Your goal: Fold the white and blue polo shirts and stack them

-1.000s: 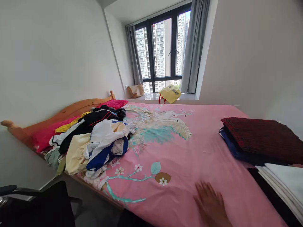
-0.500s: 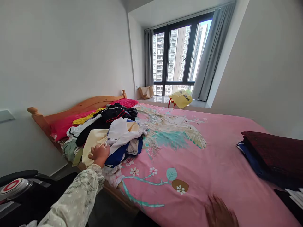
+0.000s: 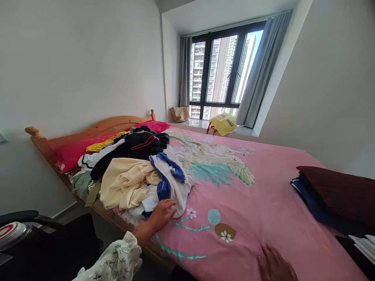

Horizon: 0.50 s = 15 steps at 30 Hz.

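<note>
My left hand [image 3: 162, 214] is at the near edge of the clothes pile, its fingers bent against a white garment with blue trim [image 3: 177, 191]. The fingertips look closed on the cloth, partly hidden by its folds. Just left of that garment lies a crumpled cream-coloured cloth [image 3: 124, 181]. Behind them are black clothes [image 3: 143, 142] with a red stripe showing. Flat on the pink bedsheet [image 3: 263, 210], with fingers spread, rests my right hand [image 3: 275, 263], cut off by the bottom of the view.
A folded stack with a dark red garment [image 3: 336, 187] on top sits at the right, white cloth [image 3: 365, 246] near it. Pink pillows [image 3: 70, 156] line the wooden headboard [image 3: 99, 127]. A yellow bag [image 3: 224, 124] and brown paper bag [image 3: 179, 114] stand by the window. A black chair [image 3: 67, 242] is lower left.
My left hand has moved right and nearer, and the white and blue garment has shifted right, uncovering more of the cream cloth. My right hand stays on the sheet.
</note>
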Available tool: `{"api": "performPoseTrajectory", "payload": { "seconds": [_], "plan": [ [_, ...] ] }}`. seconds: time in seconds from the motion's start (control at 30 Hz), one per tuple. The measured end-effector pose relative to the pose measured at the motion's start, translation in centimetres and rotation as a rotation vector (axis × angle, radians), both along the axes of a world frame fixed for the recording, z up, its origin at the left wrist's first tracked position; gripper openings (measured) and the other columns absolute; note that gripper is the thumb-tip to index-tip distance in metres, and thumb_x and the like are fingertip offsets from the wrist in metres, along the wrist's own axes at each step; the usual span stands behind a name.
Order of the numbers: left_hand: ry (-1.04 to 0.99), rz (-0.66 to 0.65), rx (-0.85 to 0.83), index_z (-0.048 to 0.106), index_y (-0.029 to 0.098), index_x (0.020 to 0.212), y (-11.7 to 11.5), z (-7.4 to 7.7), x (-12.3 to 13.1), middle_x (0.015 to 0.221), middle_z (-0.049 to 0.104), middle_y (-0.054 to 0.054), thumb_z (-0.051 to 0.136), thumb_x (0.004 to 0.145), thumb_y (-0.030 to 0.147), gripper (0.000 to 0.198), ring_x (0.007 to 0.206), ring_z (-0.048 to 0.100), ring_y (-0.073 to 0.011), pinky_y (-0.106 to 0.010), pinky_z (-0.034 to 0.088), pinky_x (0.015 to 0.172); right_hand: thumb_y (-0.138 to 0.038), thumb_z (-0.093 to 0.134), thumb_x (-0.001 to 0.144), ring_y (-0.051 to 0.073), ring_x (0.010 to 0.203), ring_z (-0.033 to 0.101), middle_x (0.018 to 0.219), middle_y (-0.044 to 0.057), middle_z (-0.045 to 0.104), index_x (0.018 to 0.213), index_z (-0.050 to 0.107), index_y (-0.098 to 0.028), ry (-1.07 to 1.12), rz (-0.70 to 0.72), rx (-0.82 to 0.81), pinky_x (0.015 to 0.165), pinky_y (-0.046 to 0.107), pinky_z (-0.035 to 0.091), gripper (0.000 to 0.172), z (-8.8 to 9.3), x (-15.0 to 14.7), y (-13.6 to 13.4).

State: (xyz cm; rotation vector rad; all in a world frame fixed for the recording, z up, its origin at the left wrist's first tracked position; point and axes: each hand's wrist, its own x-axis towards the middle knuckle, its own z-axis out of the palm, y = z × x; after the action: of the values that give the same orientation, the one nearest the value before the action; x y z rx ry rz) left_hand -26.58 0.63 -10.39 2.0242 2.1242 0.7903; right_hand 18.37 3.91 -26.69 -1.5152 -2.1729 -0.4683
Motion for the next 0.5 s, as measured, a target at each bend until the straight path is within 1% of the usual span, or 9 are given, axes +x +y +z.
{"api": "performPoseTrajectory", "payload": {
  "seconds": [0.07, 0.13, 0.2, 0.23, 0.3, 0.4, 0.43, 0.47, 0.5],
  "plan": [
    [0.014, 0.032, 0.035, 0.062, 0.017, 0.113, 0.5, 0.3, -1.6, 0.117, 0.063, -0.01, 0.051, 0.08, 0.037, 0.04, 0.112, 0.054, -0.0236, -0.037, 0.04, 0.101, -0.038, 0.033, 0.083, 0.03, 0.107, 0.058, 0.116, 0.013, 0.064, 0.106, 0.064, -0.016, 0.035, -0.055, 0.012, 0.089, 0.049, 0.042, 0.044, 0.5, -0.4, 0.0],
    [0.078, 0.088, 0.086, 0.052, 0.015, 0.126, 1.5, 0.8, -2.3, 0.131, 0.052, -0.014, 0.055, 0.077, 0.043, 0.057, 0.123, 0.044, -0.0286, -0.044, 0.032, 0.105, -0.04, 0.033, 0.084, 0.029, 0.108, 0.058, 0.117, 0.013, 0.064, 0.108, 0.063, -0.016, 0.055, -0.073, 0.007, 0.092, 0.048, 0.041, 0.045, 1.0, -0.7, -0.1],
    [0.159, 0.104, 0.123, 0.045, 0.017, 0.133, 2.8, 1.4, -2.1, 0.142, 0.041, -0.014, 0.058, 0.074, 0.048, 0.068, 0.13, 0.035, -0.0312, -0.047, 0.025, 0.108, -0.041, 0.033, 0.085, 0.028, 0.107, 0.058, 0.116, 0.013, 0.064, 0.108, 0.063, -0.015, 0.075, -0.079, 0.01, 0.092, 0.047, 0.042, 0.046, 1.4, -0.9, -0.1],
    [0.188, 0.093, 0.128, 0.043, 0.019, 0.134, 3.6, 1.8, -1.6, 0.144, 0.038, -0.013, 0.058, 0.074, 0.049, 0.069, 0.133, 0.031, -0.0312, -0.048, 0.022, 0.109, -0.041, 0.034, 0.085, 0.028, 0.106, 0.059, 0.115, 0.013, 0.064, 0.108, 0.063, -0.015, 0.082, -0.073, 0.012, 0.091, 0.046, 0.042, 0.046, 1.5, -0.9, -0.1],
    [0.184, 0.061, 0.115, 0.042, 0.022, 0.135, 5.7, 2.8, -0.6, 0.147, 0.034, -0.01, 0.058, 0.076, 0.041, 0.065, 0.136, 0.026, -0.0293, -0.048, 0.014, 0.112, -0.042, 0.033, 0.085, 0.028, 0.106, 0.059, 0.115, 0.013, 0.064, 0.107, 0.063, -0.015, 0.098, -0.07, 0.009, 0.091, 0.046, 0.043, 0.045, 1.5, -1.0, 0.0],
    [0.063, 0.099, 0.106, 0.047, 0.026, 0.132, 9.4, 4.7, 0.3, 0.15, 0.031, -0.007, 0.061, 0.073, 0.021, 0.061, 0.139, 0.019, -0.0264, -0.047, 0.005, 0.113, -0.042, 0.033, 0.085, 0.028, 0.107, 0.058, 0.115, 0.012, 0.064, 0.108, 0.063, -0.017, 0.117, -0.089, 0.0, 0.093, 0.046, 0.041, 0.046, 1.3, -1.0, 0.1],
    [0.019, 0.125, 0.109, 0.052, 0.025, 0.127, 10.6, 5.4, 0.3, 0.149, 0.032, -0.008, 0.061, 0.071, 0.017, 0.057, 0.14, 0.018, -0.0276, -0.049, 0.005, 0.112, -0.043, 0.033, 0.085, 0.028, 0.107, 0.058, 0.115, 0.012, 0.064, 0.107, 0.063, -0.018, 0.12, -0.094, 0.006, 0.093, 0.046, 0.041, 0.045, 1.3, -1.0, 0.2],
    [-0.019, 0.152, 0.115, 0.058, 0.023, 0.119, 11.8, 6.2, 0.2, 0.146, 0.037, -0.009, 0.061, 0.071, 0.016, 0.048, 0.139, 0.02, -0.0299, -0.051, 0.007, 0.111, -0.043, 0.033, 0.085, 0.028, 0.106, 0.059, 0.114, 0.011, 0.065, 0.107, 0.064, -0.018, 0.122, -0.097, 0.018, 0.092, 0.046, 0.041, 0.045, 1.2, -1.0, 0.2],
    [-0.05, 0.169, 0.122, 0.062, 0.02, 0.111, 13.0, 7.1, 0.1, 0.141, 0.044, -0.011, 0.061, 0.074, 0.017, 0.037, 0.137, 0.025, -0.0325, -0.054, 0.011, 0.11, -0.043, 0.033, 0.085, 0.028, 0.105, 0.059, 0.114, 0.011, 0.065, 0.107, 0.064, -0.018, 0.122, -0.097, 0.033, 0.092, 0.046, 0.042, 0.045, 1.2, -1.0, 0.3]
  ]
}}
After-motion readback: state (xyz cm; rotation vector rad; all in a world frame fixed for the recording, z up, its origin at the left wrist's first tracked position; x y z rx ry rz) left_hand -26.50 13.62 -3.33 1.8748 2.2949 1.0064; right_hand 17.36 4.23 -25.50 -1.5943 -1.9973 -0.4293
